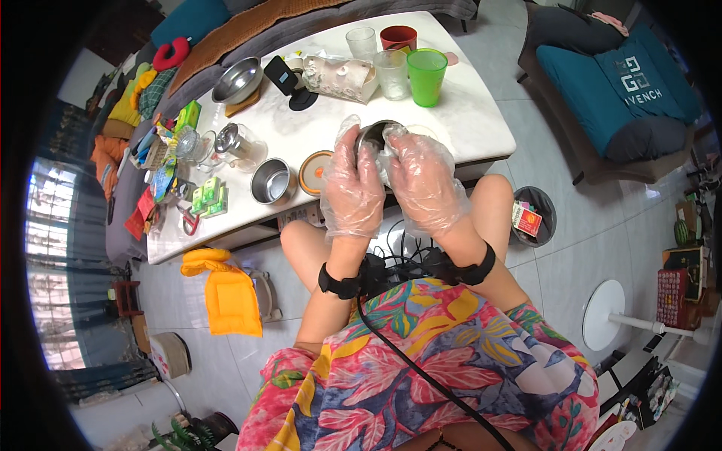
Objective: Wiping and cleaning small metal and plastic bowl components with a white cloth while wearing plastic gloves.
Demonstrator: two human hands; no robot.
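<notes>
Clear plastic gloves cover both of my hands. At the table's front edge they grip a round steel container (370, 135) from its two sides. My left hand (352, 188) is closed at its left side, and my right hand (423, 180) is closed at its right. Most of the container is hidden behind the gloves; only part of its rim and inner wall shows. Just left of my left hand lies a round lid or coaster (313, 167) with a brown rim. Beyond that stands an open steel cup (273, 183).
On the white table (316, 131) stand a green cup (427, 79), clear cups (392, 74), a red cup (398, 36), a tissue holder (340, 77), a black phone stand (289, 83), a steel bowl (238, 81) and glass jars (239, 144). A waste bin (546, 207) stands right of my knee.
</notes>
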